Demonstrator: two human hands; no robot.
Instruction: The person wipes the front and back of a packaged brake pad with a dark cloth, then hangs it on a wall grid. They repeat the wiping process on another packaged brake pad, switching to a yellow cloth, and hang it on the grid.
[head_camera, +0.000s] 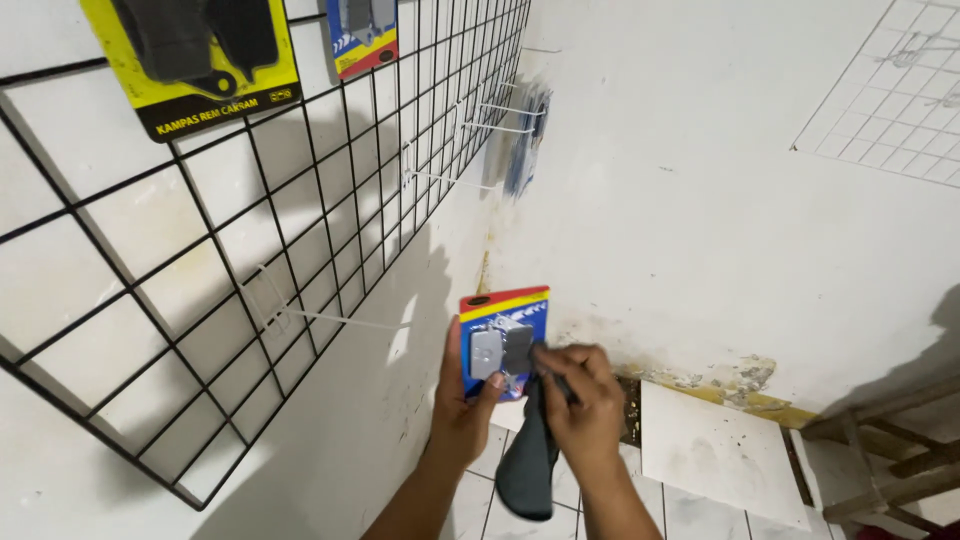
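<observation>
My left hand (462, 405) holds up a blue carded blister pack (503, 340) with a red and yellow top and grey metal parts inside. My right hand (583, 395) grips a dark cloth (527, 455) and presses it against the front of the pack; the cloth hangs down below my fist. Both hands are in front of a white wall corner, just right of a black wire grid panel (250, 250). A white wire hook (330, 318) juts from the grid close to the pack.
A yellow carded pack (200, 60) and a blue one (362, 35) hang at the grid's top. More white hooks (500, 115) and hanging packs sit farther along. A white grid (890, 90) is on the right wall. White tiles (715, 450) and wooden slats (880, 450) lie below.
</observation>
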